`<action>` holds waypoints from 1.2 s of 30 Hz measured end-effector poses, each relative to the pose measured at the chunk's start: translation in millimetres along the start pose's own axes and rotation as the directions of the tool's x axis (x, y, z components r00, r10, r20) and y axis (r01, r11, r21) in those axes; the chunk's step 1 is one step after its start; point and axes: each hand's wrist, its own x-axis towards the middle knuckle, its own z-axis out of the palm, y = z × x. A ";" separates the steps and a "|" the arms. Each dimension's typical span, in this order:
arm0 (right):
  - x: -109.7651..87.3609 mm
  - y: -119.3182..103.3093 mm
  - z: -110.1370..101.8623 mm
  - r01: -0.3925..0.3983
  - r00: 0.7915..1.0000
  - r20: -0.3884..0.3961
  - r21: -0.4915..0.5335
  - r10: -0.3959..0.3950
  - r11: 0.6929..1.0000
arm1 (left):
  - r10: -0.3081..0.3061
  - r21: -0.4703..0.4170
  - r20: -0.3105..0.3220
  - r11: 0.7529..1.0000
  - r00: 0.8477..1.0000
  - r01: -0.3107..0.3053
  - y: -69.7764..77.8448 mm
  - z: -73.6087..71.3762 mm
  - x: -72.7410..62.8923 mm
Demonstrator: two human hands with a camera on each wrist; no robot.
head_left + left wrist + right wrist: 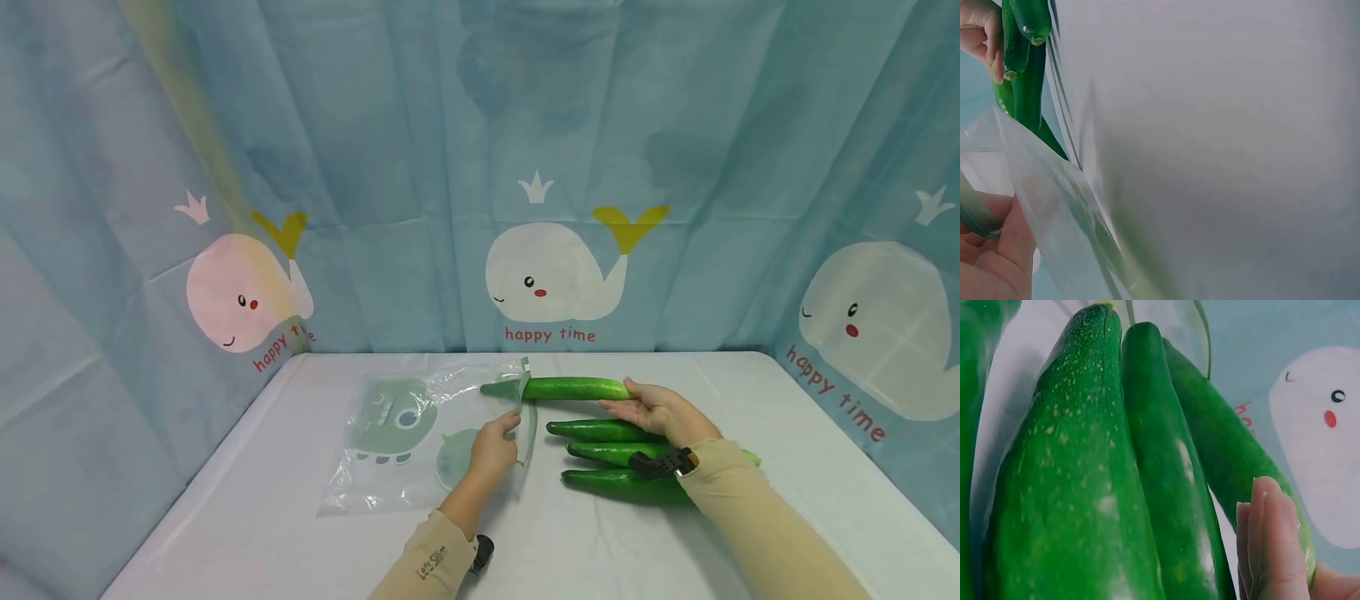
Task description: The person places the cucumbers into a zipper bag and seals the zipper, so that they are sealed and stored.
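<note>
A clear plastic zip bag point(408, 483) with green cartoon prints lies flat, its mouth facing right. My left hand point(492, 450) pinches the edge of that mouth; in the left wrist view, the thumb and fingers point(1017, 240) hold the film. My right hand point(658, 412) grips the paler right end of a long green cucumber point(573, 388). The cucumber's dark tip is inside the bag's mouth, and most of its length is outside. Three more cucumbers point(603, 454) lie side by side below the right hand, partly hidden by the right wrist. They loom close in the right wrist view.
A white-covered table point(247, 467) bears everything. Behind it and at both sides hangs a blue curtain point(390, 283) printed with whales. Black straps point(663, 464) sit around the wrists, over or beside beige sleeves point(757, 508).
</note>
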 end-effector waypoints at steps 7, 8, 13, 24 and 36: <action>6.8 1.5 3.6 -0.007 1.000 -0.015 0.029 0.007 1.000 | -0.008 -0.002 -0.009 1.000 1.000 0.008 2.3 0.5 0.6; 7.7 1.4 4.0 -0.009 1.000 -0.019 0.040 0.010 0.999 | -0.008 -0.004 -0.010 1.000 1.000 0.008 2.5 0.7 0.7; 10.8 1.0 8.0 -0.023 0.999 -0.023 0.110 0.025 0.994 | -0.016 -0.021 0.000 1.000 1.000 0.016 3.2 0.3 1.6; 16.8 3.7 15.9 -0.076 0.997 0.033 0.193 0.071 0.978 | -0.035 -0.058 0.042 0.998 0.999 0.038 2.1 0.0 1.9; 30.5 1.1 11.8 -0.039 0.998 0.059 0.037 0.037 0.999 | -0.038 -0.073 0.053 0.996 0.998 0.042 1.6 0.7 2.8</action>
